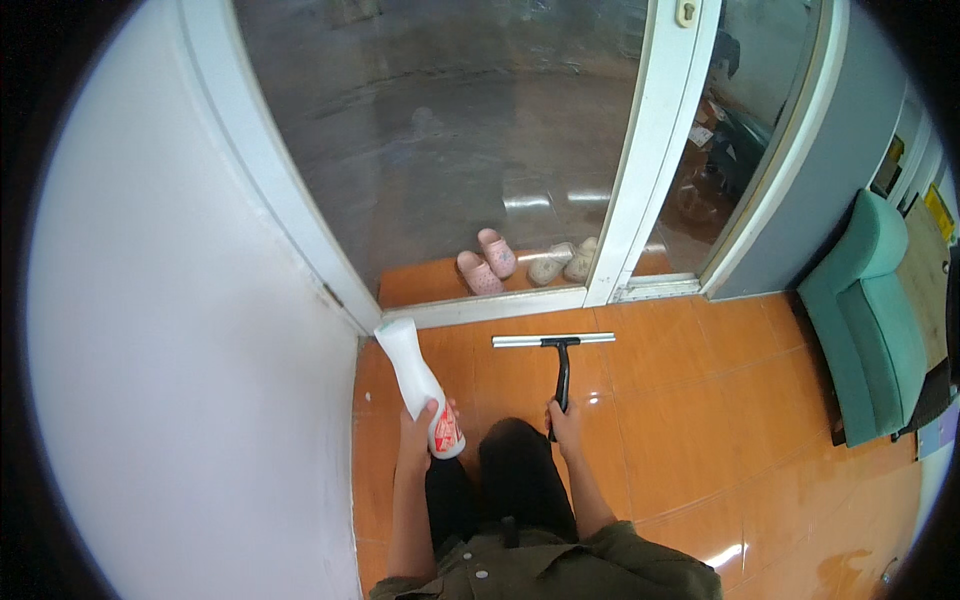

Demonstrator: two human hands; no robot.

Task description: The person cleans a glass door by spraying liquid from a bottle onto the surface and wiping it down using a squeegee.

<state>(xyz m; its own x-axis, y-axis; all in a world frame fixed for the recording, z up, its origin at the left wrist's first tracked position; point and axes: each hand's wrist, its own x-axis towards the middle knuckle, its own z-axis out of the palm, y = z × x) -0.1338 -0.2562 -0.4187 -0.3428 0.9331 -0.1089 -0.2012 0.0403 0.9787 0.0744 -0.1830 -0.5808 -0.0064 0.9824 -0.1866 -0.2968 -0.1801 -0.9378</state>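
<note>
My left hand (420,429) grips a white plastic bottle (409,371) with a red printed label near its lower end. The bottle is tilted, its far end pointing toward the foot of the door frame on the left. In my right hand (565,424) is the black handle of a window squeegee (562,375). Its straight metal blade bar lies crosswise ahead of my knees, in front of the glass door (450,150). My two hands are apart, one on each side of my knees.
A white wall (202,337) rises close on my left. Behind the glass are pink clogs (487,264) and pale clogs (562,262). The white door frame (480,309) meets an orange tiled floor (690,405). A green upholstered chair (874,337) stands at right, by a grey wall (817,180).
</note>
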